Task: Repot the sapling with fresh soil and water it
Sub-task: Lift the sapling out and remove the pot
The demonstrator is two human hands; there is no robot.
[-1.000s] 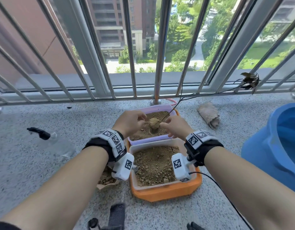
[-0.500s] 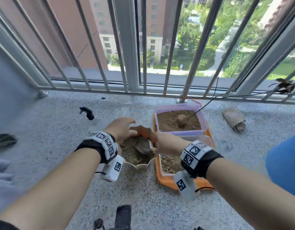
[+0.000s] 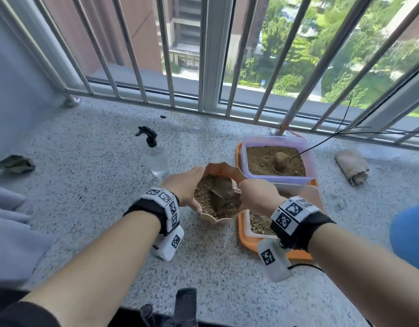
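Observation:
A scalloped peach pot point(image 3: 217, 169) holding gravelly soil stands on the stone floor, left of the orange tray point(image 3: 245, 241). My left hand point(image 3: 183, 188) grips the pot's left rim. My right hand point(image 3: 258, 197) is at the pot's right rim and pinches the handle of a metal scoop point(image 3: 223, 188) whose bowl lies in the soil. The sapling's root ball point(image 3: 281, 160) lies on the soil in the purple box point(image 3: 278, 140). Its thin dark stem point(image 3: 321, 141) runs off to the right. A clear spray bottle point(image 3: 156, 156) stands left of the pot.
A clear box of soil point(image 3: 302, 188) sits in the tray's near half, partly behind my right wrist. A rolled cloth point(image 3: 352, 167) lies at the right, a blue tub point(image 3: 410, 232) at the right edge and a crumpled bag point(image 3: 15, 164) at the far left. Railing bars point(image 3: 295, 100) close the back.
Both hands left the sapling in the purple box and came back left to the peach pot. My right hand now holds the scoop. The view has turned left.

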